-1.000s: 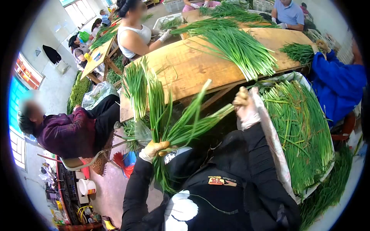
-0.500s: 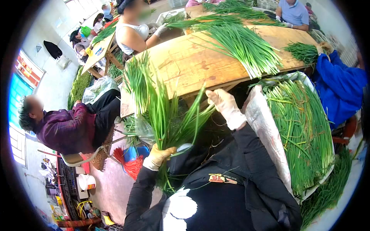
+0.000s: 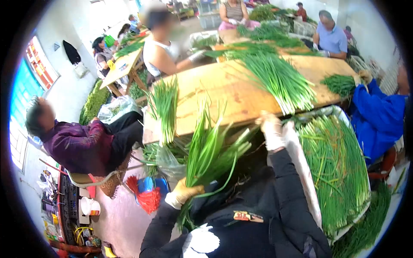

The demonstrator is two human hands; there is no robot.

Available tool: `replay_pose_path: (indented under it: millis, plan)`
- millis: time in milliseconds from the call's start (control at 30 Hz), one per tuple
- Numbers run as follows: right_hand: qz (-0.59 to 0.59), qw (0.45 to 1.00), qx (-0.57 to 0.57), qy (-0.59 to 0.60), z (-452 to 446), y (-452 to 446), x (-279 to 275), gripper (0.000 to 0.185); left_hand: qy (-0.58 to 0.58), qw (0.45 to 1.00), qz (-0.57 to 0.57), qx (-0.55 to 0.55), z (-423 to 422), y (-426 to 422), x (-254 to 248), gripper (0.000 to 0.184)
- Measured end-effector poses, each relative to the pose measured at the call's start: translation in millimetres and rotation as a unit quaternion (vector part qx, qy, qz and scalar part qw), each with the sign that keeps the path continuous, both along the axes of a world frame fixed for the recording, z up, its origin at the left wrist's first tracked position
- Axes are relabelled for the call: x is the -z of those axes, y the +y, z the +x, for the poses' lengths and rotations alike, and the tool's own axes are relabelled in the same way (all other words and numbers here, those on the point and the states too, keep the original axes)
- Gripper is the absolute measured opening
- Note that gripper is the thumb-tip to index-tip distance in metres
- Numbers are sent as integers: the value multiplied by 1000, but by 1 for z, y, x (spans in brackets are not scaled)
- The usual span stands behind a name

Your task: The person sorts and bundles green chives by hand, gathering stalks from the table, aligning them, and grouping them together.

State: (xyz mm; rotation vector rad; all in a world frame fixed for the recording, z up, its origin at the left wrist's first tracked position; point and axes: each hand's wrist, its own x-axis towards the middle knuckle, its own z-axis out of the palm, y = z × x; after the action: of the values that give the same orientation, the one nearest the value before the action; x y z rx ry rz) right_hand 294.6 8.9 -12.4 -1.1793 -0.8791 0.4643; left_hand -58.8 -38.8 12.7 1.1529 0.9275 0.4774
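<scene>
My left hand [image 3: 186, 192], in a pale glove, is closed round the lower part of a loose bunch of chives [image 3: 205, 152]. The leaves fan up and to the right in front of the table edge, and the bottom ends hang below my fist. My right hand [image 3: 270, 124], also gloved, is raised at the table's near edge, just right of the leaf tips. Its fingers look drawn together and are slightly blurred; what they hold, if anything, I cannot make out.
A wooden table [image 3: 215, 96] bears a big chive bundle [image 3: 279, 79] and a smaller one [image 3: 164, 107]. A lined crate of chives [image 3: 333, 172] stands at my right. A seated person in purple [image 3: 81, 146] is on the left; red ties [image 3: 148, 200] lie below. Other people sit around.
The view has tilted up, showing more of the room. My left hand keeps its hold on the chives. My right hand has moved slightly right, away from the leaf tips.
</scene>
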Motion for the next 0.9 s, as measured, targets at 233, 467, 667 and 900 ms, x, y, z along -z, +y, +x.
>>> replay_pose_path:
  millis: [233,467,667,900]
  plan:
    - [101,959,226,137,112,-74,-117,34,42,998,-40,16,-46,1,12,25]
    - [203,916,315,146,145,-140,-193,34,41,996,-60,-44,-78,0,16,22]
    - [232,891,372,119,174,-174,-201,31,10,997,-66,-47,-113,-3,28,20]
    - [14,919,388,-70,190,-139,-129,38,-109,990,-80,-37,-132,-19,25,33]
